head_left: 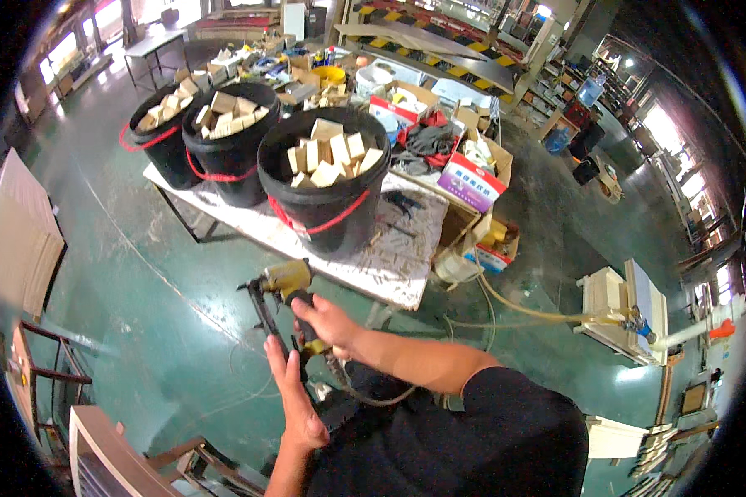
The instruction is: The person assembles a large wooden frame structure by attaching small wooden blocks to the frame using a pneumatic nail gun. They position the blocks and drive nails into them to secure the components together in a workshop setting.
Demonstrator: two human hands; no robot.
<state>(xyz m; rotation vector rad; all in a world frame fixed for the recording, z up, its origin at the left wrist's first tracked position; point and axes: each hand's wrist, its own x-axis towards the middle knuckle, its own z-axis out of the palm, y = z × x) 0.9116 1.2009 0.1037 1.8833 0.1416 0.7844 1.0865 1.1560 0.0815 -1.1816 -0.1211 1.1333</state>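
A yellow and black air nail gun [288,275] hangs in front of my body, above the green floor. My right hand [331,325] is wrapped round its black grip. My left hand [297,407] is beside the gun's long dark magazine, its fingers stretched upward; the fingertips touch or nearly touch it. An air hose [381,402] curves from the gun's lower end past my dark shirt. Beyond the gun, a black bucket [327,217] with a red handle stands on a worn white table [389,277], full of small wooden blocks [326,157].
Two more black buckets of blocks [230,157] [164,141] stand farther left. Behind them are a yellow bowl [329,75], dark cloths [429,139] and a purple-and-white carton [470,184]. Stacked boards [21,232] stand left. A yellowish hose [539,316] crosses at right to a pale cabinet [609,302].
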